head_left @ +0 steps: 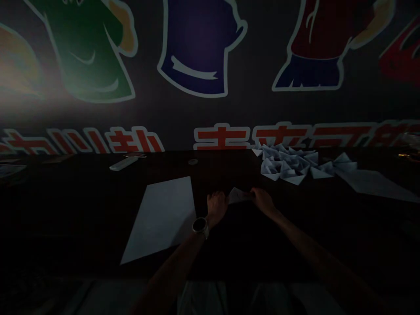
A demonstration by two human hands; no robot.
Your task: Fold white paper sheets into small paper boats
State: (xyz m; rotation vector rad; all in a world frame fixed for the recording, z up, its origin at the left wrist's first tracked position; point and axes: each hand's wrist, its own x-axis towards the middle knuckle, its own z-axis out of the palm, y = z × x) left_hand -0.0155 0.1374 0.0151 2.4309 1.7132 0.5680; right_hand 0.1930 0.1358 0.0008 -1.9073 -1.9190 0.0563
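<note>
A small folded piece of white paper (236, 195) sits at the middle of the dark table, held between both hands. My left hand (216, 208), with a black-faced wristwatch (200, 226) on its wrist, grips the paper's left side. My right hand (262, 202) pinches its right end. The fingers and the lower part of the fold are hard to make out in the dim light. A flat, unfolded white sheet (160, 218) lies just left of my left hand, and my left wrist is close to its right corner.
A heap of several folded paper boats (285, 164) lies at the far right of the dark table (82, 210), with a large paper sheet (374, 184) beside it. A white oblong object (124, 163) and a small round disc (193, 161) lie farther back. A printed cartoon-clothing wall (200, 48) rises behind.
</note>
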